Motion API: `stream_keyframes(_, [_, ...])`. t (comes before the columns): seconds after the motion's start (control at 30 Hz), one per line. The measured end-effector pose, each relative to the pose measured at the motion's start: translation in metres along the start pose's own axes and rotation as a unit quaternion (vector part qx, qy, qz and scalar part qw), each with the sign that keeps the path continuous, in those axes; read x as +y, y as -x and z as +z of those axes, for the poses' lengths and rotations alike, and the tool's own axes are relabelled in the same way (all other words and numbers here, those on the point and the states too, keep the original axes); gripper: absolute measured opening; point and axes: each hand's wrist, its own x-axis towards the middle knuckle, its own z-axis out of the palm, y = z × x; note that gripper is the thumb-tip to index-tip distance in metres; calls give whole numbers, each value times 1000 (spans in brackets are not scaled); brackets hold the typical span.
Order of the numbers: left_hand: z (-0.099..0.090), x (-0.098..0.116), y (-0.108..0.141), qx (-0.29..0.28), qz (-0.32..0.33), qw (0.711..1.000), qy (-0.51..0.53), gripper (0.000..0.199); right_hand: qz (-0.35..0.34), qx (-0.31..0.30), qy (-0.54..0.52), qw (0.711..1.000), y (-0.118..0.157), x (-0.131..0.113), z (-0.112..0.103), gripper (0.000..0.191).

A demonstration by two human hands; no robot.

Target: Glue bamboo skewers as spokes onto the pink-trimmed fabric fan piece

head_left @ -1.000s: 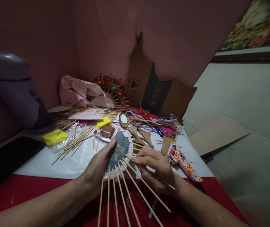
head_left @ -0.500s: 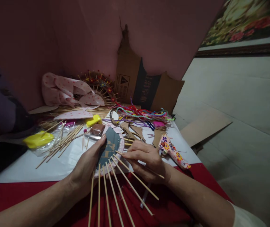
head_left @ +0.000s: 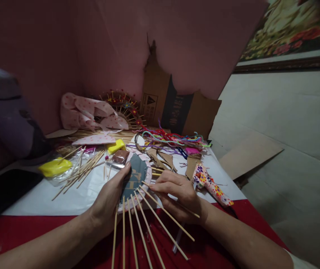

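Facing a table [head_left: 22,226] with a black slab [head_left: 11,192] at far left, then yellow clay [head_left: 55,167], then a heap of loose sticks [head_left: 85,173]. Gripping a disc [head_left: 134,175] at the middle, over the table, by its left side in the left hand [head_left: 112,190], with the thumb across its grey face. Pointing a fan of sticks [head_left: 150,230] downward from its lower rim. Pinching a single stick [head_left: 192,212] between thumb and fingertips of the right hand [head_left: 177,194], with its tip at the disc's right rim. Having a flowered bundle [head_left: 212,186] lying just right of that hand, with coloured strands [head_left: 174,138] farther back.
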Motion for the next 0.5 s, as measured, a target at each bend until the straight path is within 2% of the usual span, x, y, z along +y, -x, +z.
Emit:
stream_keyframes(0.23, [1, 0, 2, -21, -8, 1000, 16, 32, 4, -8, 6, 1000, 1, -1, 1, 19])
stream_keyframes(0.5, [0, 0, 4, -18, -4, 1000, 18, 32, 7, -6, -8, 1000, 2, -2, 2, 21])
